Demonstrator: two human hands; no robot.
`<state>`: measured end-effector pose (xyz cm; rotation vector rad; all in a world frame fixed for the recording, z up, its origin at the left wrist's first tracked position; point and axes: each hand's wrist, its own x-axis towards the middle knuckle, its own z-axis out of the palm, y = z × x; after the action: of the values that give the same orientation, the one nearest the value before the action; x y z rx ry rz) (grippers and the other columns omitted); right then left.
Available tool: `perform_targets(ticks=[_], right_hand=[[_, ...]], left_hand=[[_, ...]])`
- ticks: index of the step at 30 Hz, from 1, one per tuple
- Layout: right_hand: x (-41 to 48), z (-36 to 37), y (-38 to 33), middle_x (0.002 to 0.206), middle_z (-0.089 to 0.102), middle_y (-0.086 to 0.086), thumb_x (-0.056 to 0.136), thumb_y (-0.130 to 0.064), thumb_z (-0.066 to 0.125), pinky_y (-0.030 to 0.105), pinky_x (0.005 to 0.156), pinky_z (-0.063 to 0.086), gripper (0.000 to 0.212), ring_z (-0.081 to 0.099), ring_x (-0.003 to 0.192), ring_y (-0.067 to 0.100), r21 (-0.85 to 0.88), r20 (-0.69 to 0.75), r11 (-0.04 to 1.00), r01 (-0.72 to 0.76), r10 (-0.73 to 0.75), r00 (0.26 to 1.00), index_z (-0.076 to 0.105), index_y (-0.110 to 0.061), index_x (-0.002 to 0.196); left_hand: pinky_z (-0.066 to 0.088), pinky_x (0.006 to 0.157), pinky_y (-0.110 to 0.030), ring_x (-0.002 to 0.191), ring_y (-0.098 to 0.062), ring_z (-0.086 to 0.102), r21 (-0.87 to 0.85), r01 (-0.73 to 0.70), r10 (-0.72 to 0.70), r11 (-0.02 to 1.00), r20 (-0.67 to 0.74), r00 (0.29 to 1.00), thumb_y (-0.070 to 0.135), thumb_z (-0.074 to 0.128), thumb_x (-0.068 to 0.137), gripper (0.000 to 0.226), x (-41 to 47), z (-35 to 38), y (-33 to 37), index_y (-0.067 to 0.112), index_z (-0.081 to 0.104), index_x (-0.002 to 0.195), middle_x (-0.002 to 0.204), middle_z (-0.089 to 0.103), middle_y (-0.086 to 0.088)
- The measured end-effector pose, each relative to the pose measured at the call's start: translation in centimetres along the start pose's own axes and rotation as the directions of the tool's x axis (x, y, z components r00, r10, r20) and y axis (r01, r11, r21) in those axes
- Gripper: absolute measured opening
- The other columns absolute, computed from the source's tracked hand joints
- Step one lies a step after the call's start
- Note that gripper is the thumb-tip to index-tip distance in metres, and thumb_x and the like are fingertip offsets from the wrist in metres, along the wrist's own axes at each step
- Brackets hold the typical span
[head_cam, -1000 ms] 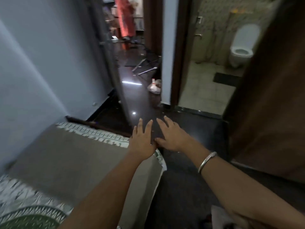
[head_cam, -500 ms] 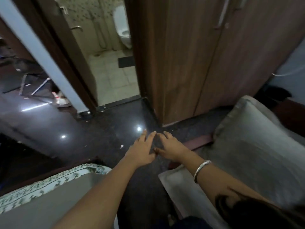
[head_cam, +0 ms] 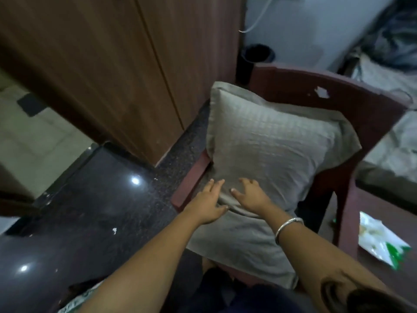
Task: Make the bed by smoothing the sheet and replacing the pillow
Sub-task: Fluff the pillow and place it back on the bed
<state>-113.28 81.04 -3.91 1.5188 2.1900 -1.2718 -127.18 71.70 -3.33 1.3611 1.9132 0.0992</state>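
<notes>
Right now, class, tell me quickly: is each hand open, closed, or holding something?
Left hand: open, fingers straight, touching the pillow at its near edge.
Right hand: open, fingers slightly bent, resting on the pillow.

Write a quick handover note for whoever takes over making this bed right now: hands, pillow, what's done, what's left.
Left hand: open, fingers flat on the near left edge of the grey pillow.
Right hand: open, fingers bent onto the pillow beside it, no firm grip.
The pillow lies on the dark red chair.
Sheet: only a patterned corner shows; smoothness cannot be judged.
Done: pillow reached.
To do: grip the pillow, lift it, put it back on the sheet.
</notes>
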Motion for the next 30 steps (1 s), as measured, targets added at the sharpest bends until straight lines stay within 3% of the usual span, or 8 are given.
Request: perform_targets(ticks=[5, 12, 16, 20, 26, 30], right_hand=[[1.0, -1.4, 3.0, 0.140, 0.045, 0.018, 0.094, -0.041, 0.053, 0.034, 0.103, 0.033, 0.060, 0.039, 0.131, 0.031, 0.285, -0.168, 0.941, -0.180, 0.234, 0.958, 0.039, -0.005, 0.139], [3.2, -0.5, 7.3, 0.141, 0.045, 0.017, 0.089, -0.040, 0.061, 0.042, 0.106, 0.038, 0.069, 0.045, 0.127, 0.034, 0.637, -0.181, 0.701, -0.321, 0.540, 0.822, 0.034, -0.004, 0.141], [4.6, -0.2, 8.8, 0.139, 0.047, 0.017, 0.088, -0.031, 0.065, 0.038, 0.106, 0.037, 0.066, 0.045, 0.127, 0.034, 0.704, -0.188, 0.630, -0.329, 0.611, 0.769, 0.037, -0.001, 0.139], [6.2, 1.3, 10.8, 0.138, 0.047, 0.015, 0.083, -0.029, 0.071, 0.036, 0.105, 0.037, 0.071, 0.045, 0.127, 0.032, 0.752, -0.147, 0.548, -0.366, 0.681, 0.717, 0.036, -0.004, 0.139], [8.4, 3.5, 13.3, 0.152, 0.025, 0.013, 0.063, -0.040, 0.085, 0.043, 0.113, 0.029, 0.117, 0.027, 0.140, 0.031, 0.802, -0.080, 0.438, -0.406, 0.752, 0.654, 0.014, -0.009, 0.150], [9.0, 4.9, 14.7, 0.157, 0.016, 0.009, 0.064, -0.042, 0.085, 0.038, 0.116, 0.024, 0.124, 0.022, 0.143, 0.026, 0.839, -0.041, 0.372, -0.398, 0.772, 0.634, 0.003, -0.011, 0.152]], left_hand=[[0.024, 0.115, -0.037, 0.144, -0.025, 0.019, -0.100, -0.030, 0.029, 0.995, -0.005, 1.000, 0.038, 0.059, 0.090, 0.082, 4.7, -0.6, 1.7, 0.017, 0.008, 0.152, 0.159, 0.010, -0.011], [0.037, 0.106, -0.035, 0.131, -0.029, 0.041, -0.347, 0.202, -0.225, 0.916, -0.029, 0.974, 0.035, 0.068, 0.084, 0.080, 9.7, 2.2, 0.7, 0.008, 0.025, 0.146, 0.148, 0.035, -0.014], [0.037, 0.106, -0.035, 0.132, -0.031, 0.040, -0.425, 0.266, -0.329, 0.866, -0.082, 0.941, 0.037, 0.076, 0.076, 0.096, 11.9, 2.2, -0.7, 0.005, 0.020, 0.148, 0.147, 0.036, -0.016], [0.034, 0.110, -0.038, 0.136, -0.030, 0.035, -0.393, 0.362, -0.385, 0.845, 0.021, 0.923, 0.040, 0.078, 0.074, 0.108, 13.5, 3.9, -2.2, 0.006, 0.010, 0.150, 0.152, 0.028, -0.014], [0.036, 0.108, -0.038, 0.133, -0.030, 0.038, -0.413, 0.432, -0.437, 0.802, 0.088, 0.895, 0.041, 0.081, 0.068, 0.105, 15.6, 6.5, -3.5, 0.007, 0.020, 0.146, 0.149, 0.033, -0.011], [0.039, 0.107, -0.039, 0.128, -0.027, 0.045, -0.544, 0.427, -0.470, 0.722, 0.067, 0.880, 0.043, 0.087, 0.059, 0.116, 16.7, 7.8, -3.3, 0.008, 0.020, 0.147, 0.144, 0.042, -0.008]])
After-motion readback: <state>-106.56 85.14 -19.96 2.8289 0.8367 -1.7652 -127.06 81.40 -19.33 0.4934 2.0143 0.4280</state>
